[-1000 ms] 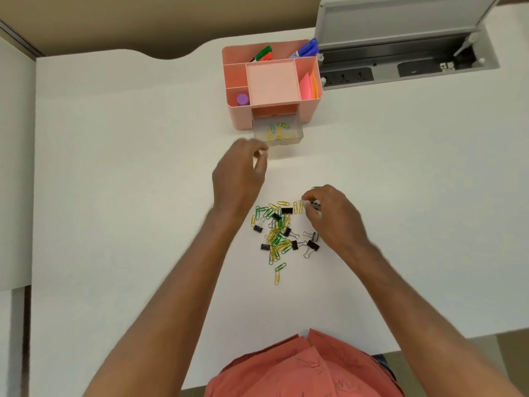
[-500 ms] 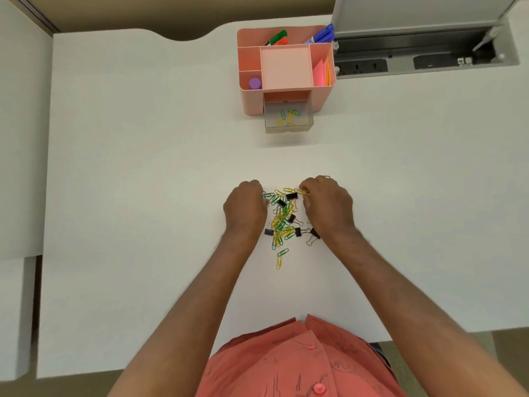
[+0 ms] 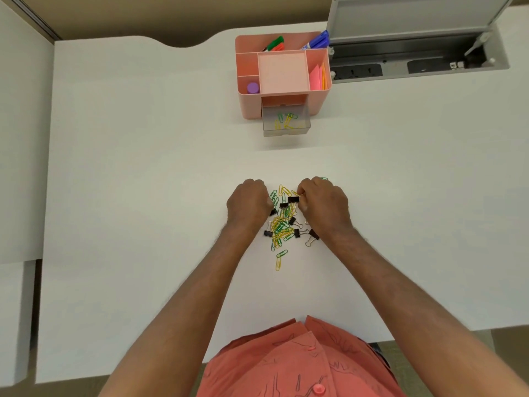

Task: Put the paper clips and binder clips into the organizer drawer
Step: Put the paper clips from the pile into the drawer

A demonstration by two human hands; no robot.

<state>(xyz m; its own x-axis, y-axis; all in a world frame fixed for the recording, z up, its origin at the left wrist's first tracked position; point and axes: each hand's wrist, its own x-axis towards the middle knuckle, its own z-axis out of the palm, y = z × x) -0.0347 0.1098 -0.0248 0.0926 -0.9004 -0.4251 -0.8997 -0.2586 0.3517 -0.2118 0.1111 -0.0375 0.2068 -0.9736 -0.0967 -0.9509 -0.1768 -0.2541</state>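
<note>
Head view, green-yellow paper clips (image 3: 282, 229) – black binder clips (image 3: 293, 199), curled hands, grip unclear

Green and yellow paper clips (image 3: 282, 228) and black binder clips (image 3: 293, 199) lie heaped; a few clips, seemingly paper, sit in the open clear drawer (image 3: 286, 124).

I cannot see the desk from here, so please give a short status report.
Left hand and right hand curled at clip pile. Grasp unclear. Clear drawer open, holding few paper clips. Path to it free.
</note>
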